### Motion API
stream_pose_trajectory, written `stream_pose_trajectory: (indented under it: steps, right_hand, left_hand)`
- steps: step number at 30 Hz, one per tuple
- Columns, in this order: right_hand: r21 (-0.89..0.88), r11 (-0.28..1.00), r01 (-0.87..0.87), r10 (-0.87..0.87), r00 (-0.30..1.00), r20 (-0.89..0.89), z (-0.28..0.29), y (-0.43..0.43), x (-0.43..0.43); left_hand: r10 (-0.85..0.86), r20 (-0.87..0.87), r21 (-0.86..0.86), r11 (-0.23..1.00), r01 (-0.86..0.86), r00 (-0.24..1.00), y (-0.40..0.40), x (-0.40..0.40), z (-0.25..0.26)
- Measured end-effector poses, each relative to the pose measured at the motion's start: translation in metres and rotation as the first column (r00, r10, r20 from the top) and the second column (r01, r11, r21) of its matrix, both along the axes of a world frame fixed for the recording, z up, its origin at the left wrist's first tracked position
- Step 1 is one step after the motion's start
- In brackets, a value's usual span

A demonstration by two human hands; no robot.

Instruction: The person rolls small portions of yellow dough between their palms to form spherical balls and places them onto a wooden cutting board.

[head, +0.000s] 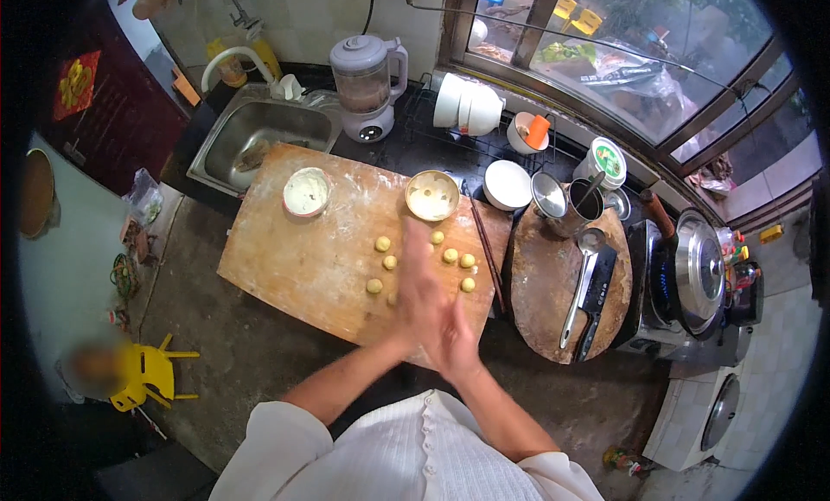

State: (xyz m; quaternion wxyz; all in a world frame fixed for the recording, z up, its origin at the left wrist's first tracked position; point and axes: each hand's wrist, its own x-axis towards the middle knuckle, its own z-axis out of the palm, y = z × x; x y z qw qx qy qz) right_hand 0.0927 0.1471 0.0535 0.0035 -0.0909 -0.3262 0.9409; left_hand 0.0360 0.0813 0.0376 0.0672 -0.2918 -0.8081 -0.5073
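My left hand (pixel 418 290) and my right hand (pixel 456 339) are pressed palm to palm above the near edge of a floured wooden board (pixel 285 261). Both are blurred, and whatever may lie between the palms is hidden. Several small yellow dough balls (pixel 450 256) rest on the board on either side of my fingers. Just beyond my fingertips sits a bowl (pixel 432 196) with pale residue inside. A second bowl (pixel 307 192), holding white flour, stands farther left on the board. Along the board's right side lies a pair of dark chopsticks (pixel 486 254).
A round chopping board (pixel 541 293) at right carries a cleaver (pixel 598 287), a ladle (pixel 578 293) and a metal pot (pixel 581 206). Beyond it, a lidded pan (pixel 700 271) sits on a stove. Behind are a sink (pixel 259 125), a blender (pixel 363 86) and white bowls (pixel 463 105).
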Motion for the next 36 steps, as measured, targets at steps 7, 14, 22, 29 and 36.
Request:
stream_pose_trajectory:
  steps: [7,14,22,29,36]
  right_hand:
    - [0.074,0.997,-0.003,0.001,1.000,0.028,-0.005,0.000,0.007]
    - [-0.062,0.992,0.108,-0.109,0.994,-0.007,0.011,0.031,-0.017]
    - [0.027,0.994,0.109,-0.108,0.994,-0.013,0.003,0.025,-0.022]
    - [0.142,0.989,-0.041,0.028,0.996,0.089,-0.012,-0.001,0.004]
    - [0.077,0.994,-0.073,0.080,0.993,-0.082,0.002,-0.004,0.002]
  left_hand:
    - [-0.059,-0.223,-0.061,0.997,0.046,0.973,-0.013,-0.018,-0.036]
    - [-0.375,-0.102,-0.080,0.926,0.368,0.922,-0.016,0.037,-0.008]
    - [-0.338,-0.092,-0.052,0.941,0.334,0.937,-0.006,0.043,-0.001]
    - [-0.120,-0.059,-0.002,0.993,0.120,0.991,-0.005,-0.011,0.017]
    - [0.009,-0.042,-0.023,1.000,-0.010,0.999,-0.012,-0.013,-0.023]
